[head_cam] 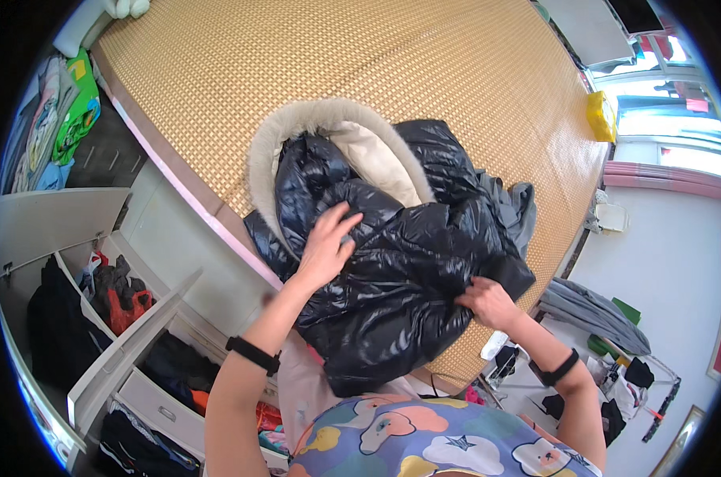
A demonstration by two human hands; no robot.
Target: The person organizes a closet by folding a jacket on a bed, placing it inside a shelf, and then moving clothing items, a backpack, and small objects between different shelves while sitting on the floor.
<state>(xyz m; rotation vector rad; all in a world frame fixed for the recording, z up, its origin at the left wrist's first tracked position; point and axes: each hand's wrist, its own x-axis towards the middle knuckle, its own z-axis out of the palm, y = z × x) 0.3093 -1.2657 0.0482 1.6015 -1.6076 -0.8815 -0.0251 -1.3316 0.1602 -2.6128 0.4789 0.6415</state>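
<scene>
A glossy black puffer jacket (390, 286) lies bunched at the near edge of a bed covered with a woven mat (217, 89). Its hood has a pale fur trim (261, 155) and a cream lining (372, 155), and it faces away from me. My left hand (327, 244) rests on the jacket just below the hood, fingers spread. Over at the right side, my right hand (488, 303) pinches a fold of the black fabric. A grey garment (518, 208) shows partly from under the jacket's right side.
To the left stands a white cabinet with an open door (128, 352), an open drawer (163, 411) and clothes inside. Folded textiles (53, 119) are stacked farther up. A yellow container (601, 117) sits by the window. Grey cloth (595, 313) hangs on a rack at the right.
</scene>
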